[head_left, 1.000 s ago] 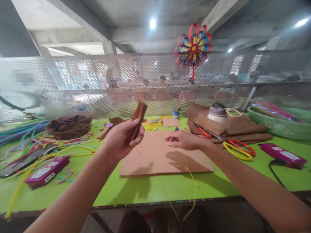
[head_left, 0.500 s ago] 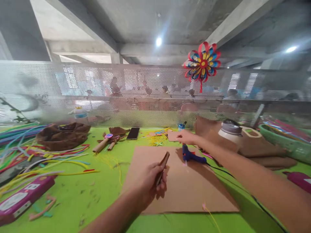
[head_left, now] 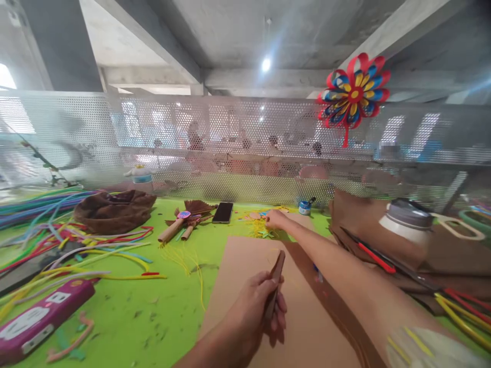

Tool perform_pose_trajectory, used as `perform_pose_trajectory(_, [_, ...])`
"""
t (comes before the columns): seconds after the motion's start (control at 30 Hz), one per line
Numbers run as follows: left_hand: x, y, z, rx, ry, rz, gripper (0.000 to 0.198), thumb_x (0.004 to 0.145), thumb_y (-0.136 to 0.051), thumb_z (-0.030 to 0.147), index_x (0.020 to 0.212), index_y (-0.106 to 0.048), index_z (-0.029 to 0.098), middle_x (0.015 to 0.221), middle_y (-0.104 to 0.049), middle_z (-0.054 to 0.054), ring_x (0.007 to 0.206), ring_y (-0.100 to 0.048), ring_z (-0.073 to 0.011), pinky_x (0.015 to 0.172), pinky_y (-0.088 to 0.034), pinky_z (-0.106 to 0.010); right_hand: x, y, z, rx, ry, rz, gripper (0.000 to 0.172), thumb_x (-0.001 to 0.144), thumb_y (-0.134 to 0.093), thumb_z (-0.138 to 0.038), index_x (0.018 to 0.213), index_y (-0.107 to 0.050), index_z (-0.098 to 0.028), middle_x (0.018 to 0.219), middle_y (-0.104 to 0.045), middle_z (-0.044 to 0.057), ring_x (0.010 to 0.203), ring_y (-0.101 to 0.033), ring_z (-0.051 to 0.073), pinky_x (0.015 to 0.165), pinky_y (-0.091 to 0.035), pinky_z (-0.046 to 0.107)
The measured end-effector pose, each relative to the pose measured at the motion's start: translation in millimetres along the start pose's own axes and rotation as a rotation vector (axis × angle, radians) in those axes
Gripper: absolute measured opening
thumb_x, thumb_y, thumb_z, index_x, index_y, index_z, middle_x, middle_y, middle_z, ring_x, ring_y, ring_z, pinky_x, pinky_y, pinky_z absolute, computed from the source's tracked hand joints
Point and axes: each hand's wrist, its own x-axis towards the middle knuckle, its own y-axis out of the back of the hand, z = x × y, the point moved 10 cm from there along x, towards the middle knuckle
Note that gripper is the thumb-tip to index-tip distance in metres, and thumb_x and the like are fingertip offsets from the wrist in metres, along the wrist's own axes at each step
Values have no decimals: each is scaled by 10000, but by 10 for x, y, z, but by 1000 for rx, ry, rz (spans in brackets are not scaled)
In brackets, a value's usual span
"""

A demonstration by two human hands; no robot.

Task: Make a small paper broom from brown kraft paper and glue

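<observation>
My left hand (head_left: 261,306) is closed around a narrow folded piece of brown paper (head_left: 279,263), held tilted above the cardboard sheet (head_left: 238,271). My right hand (head_left: 276,220) reaches far forward, fingers curled down at a pile of yellow strands and small coloured scraps (head_left: 258,225). What its fingertips pinch, if anything, is hidden. My right forearm covers nearly all of the blue glue gun, and only a small blue bit shows beneath it. Left of the pile lie a black phone (head_left: 223,212) and rolled brown paper pieces with a pleated fan (head_left: 184,222).
Pipe cleaners (head_left: 115,255), a brown cloth bundle (head_left: 115,212) and a purple box (head_left: 46,319) are on the left. A small blue jar (head_left: 305,207) stands at the back. Scissors (head_left: 378,257), brown sheets and a lidded white container (head_left: 408,220) are on the right.
The view has turned right. My right hand has moved left from beside the small cardboard piece to the yellow strands, its forearm now over the glue gun. The left hand still holds the folded paper.
</observation>
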Motion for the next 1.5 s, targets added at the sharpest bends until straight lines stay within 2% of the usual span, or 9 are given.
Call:
perform_pose_trajectory(0.17, [7, 12, 1, -3, 0, -1, 297, 752, -512, 353, 959, -512, 140, 536, -565, 16, 373, -521, -101, 315, -293, -154, -11, -2, 109, 58, -16, -21, 309, 894, -567, -315, 1156, -570, -151, 1179, -578, 70, 987, -596, 232, 810, -517, 401])
perform_pose_trajectory(0.33, [8, 31, 15, -5, -5, 2, 271, 746, -510, 330, 942, -508, 143, 554, -576, 7, 389, -523, -106, 327, -311, -165, -326, 291, 462, 180, -60, 27, 307, 885, -578, -313, 1140, -584, -140, 1178, -581, 69, 973, -599, 234, 792, -523, 385])
perform_pose_trajectory(0.43, [11, 35, 25, -3, -5, -3, 255, 758, -487, 301, 954, -510, 139, 566, -574, 6, 401, -520, -105, 332, -305, -168, -665, 626, 789, 298, -115, 143, 261, 891, -573, -305, 1089, -600, -138, 1094, -616, 60, 881, -622, 188, 724, -537, 339])
perform_pose_trajectory(0.6, [14, 36, 83, 19, -36, -6, 205, 760, -513, 310, 875, -513, 141, 595, -578, -3, 419, -512, -98, 347, -301, -176, -1345, 1495, 1355, 558, -227, 510, 156, 818, -587, -163, 674, -608, -105, 590, -616, 22, 485, -537, 84, 446, -442, 187])
perform_pose_trajectory(0.77, [31, 79, 52, -9, 11, 24, 208, 772, -507, 273, 924, -526, 133, 591, -562, 5, 416, -508, -98, 359, -302, -179, -1860, 2126, 1283, 779, -190, 715, 194, 811, -515, -108, 628, -551, -160, 590, -634, 19, 503, -560, 73, 437, -428, 149])
perform_pose_trajectory(0.87, [34, 87, 61, -12, 11, 45, 175, 782, -496, 232, 918, -528, 125, 606, -585, -19, 450, -545, -113, 396, -366, -189, -1980, 1939, 770, 858, -109, 547, 167, 780, -564, -123, 617, -575, -159, 568, -640, 20, 450, -565, 83, 383, -401, 161])
perform_pose_trajectory(1.07, [-25, 29, 18, -25, 110, 88, 118, 821, -453, 203, 861, -529, 122, 641, -625, -64, 501, -603, -138, 482, -462, -219, -2345, 915, -533, 897, 136, 61, 147, 776, -578, -176, 633, -601, -150, 517, -603, -6, 352, -499, 59, 327, -338, 154])
perform_pose_trajectory(1.27, [-52, 12, -43, -28, 177, 91, 120, 804, -486, 216, 824, -542, 111, 625, -617, -62, 485, -596, -133, 446, -432, -203, -2493, 872, -465, 1082, 71, 250, 132, 776, -561, -243, 688, -585, -147, 533, -570, -34, 366, -464, 45, 341, -308, 149])
perform_pose_trajectory(1.5, [31, -23, -77, -68, 91, 34, 70, 733, -529, 176, 674, -531, 138, 520, -547, -4, 422, -516, -125, 433, -419, -240, -2817, 310, -896, 1031, 95, -63, 145, 782, -527, -200, 669, -606, -157, 498, -532, -42, 392, -470, 66, 415, -366, 180])
